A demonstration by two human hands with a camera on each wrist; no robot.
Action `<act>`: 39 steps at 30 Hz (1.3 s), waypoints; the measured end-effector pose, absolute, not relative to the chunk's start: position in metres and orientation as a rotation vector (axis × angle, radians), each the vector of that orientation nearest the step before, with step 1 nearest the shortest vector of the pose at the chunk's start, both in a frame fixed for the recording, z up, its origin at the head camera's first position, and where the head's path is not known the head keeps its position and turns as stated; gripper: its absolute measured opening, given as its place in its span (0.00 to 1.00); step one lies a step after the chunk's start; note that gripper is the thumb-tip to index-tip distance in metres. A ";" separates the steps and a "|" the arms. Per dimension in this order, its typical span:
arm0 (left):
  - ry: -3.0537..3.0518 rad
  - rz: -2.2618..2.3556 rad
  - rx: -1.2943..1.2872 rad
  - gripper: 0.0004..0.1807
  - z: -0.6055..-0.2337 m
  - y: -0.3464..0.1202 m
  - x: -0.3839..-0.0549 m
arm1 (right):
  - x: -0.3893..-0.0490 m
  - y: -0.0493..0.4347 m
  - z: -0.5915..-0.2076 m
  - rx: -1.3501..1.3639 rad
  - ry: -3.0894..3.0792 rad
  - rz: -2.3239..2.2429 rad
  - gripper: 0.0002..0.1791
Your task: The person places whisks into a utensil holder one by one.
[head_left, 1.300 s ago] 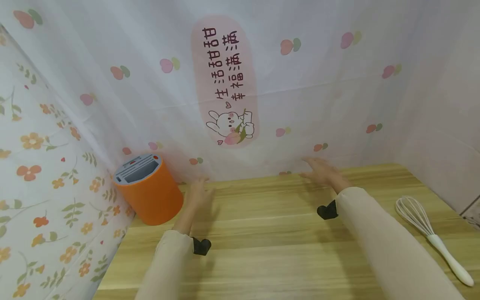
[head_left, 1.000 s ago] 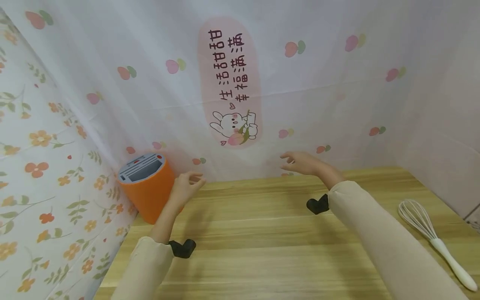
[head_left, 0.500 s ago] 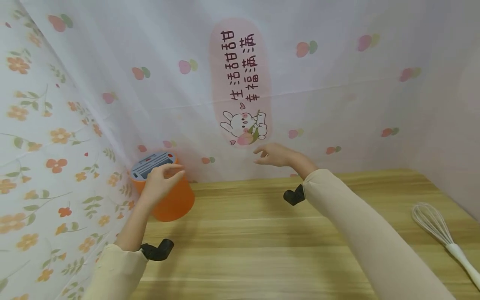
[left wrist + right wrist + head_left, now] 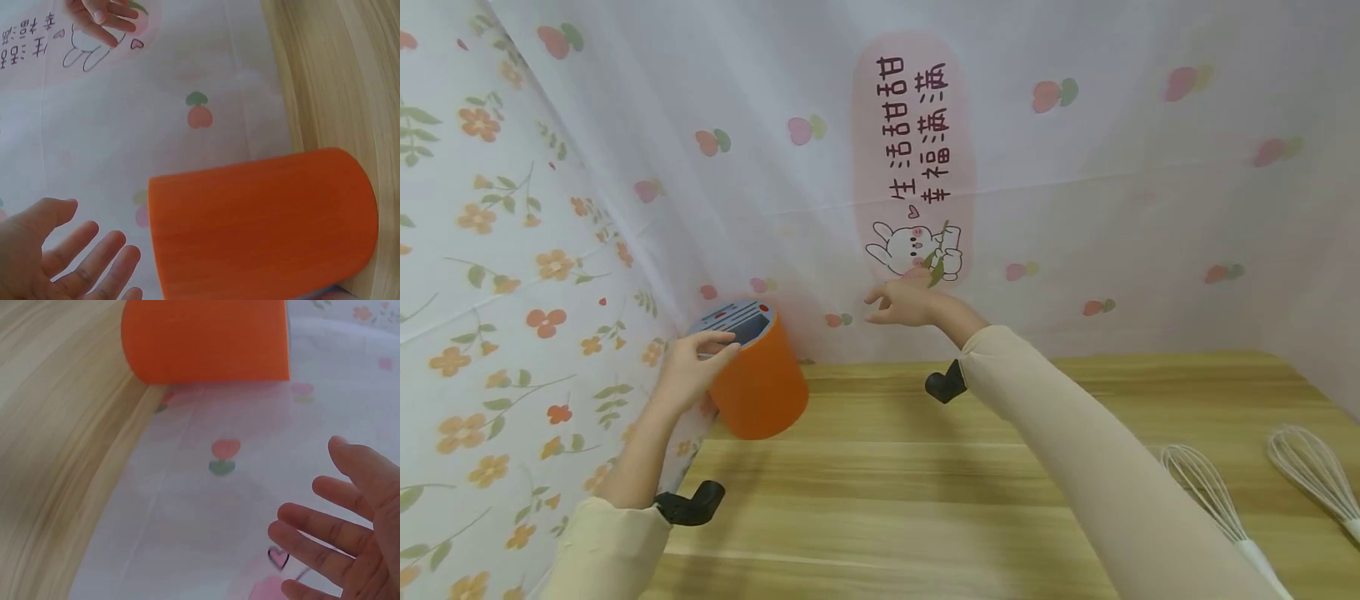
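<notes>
An orange cylindrical knife block [image 4: 767, 383] with a grey slotted top stands at the back left of the wooden table. My left hand [image 4: 688, 367] is raised in front of its left side and overlaps the top's near edge in the head view. In the left wrist view the fingers [image 4: 103, 256] are spread beside the orange body [image 4: 262, 231], apart from it. My right hand [image 4: 906, 302] hovers before the curtain, to the right of the block. Its fingers [image 4: 319, 550] are loosely extended with nothing in them.
Two white-handled whisks lie on the table [image 4: 865, 492] at the right: one whisk [image 4: 1206, 487] beside the right sleeve, another whisk [image 4: 1311, 471] nearer the right edge. Printed curtains [image 4: 1075, 208] hang close behind the table and along the left [image 4: 512, 333].
The head view has turned left. Both hands have lifted from near the table's back edge and moved left toward the knife block. A second whisk has come out from behind the right sleeve.
</notes>
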State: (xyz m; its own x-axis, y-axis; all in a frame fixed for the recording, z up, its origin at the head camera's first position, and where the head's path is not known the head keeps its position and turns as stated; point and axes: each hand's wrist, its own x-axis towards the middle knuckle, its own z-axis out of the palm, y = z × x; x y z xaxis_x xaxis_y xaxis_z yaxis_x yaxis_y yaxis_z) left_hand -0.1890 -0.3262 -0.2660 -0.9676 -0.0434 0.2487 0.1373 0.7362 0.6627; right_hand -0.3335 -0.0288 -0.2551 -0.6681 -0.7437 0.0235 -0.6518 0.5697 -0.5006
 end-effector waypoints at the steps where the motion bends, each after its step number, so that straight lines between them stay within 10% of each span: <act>1: -2.688 -1.050 -0.064 0.25 -0.266 -0.329 -0.189 | -0.334 -0.033 -0.255 -1.176 2.605 -0.710 0.24; 39: -2.593 -1.006 0.285 0.22 -0.296 -0.388 -0.220 | -0.354 -0.195 -0.281 -1.228 2.659 -0.794 0.23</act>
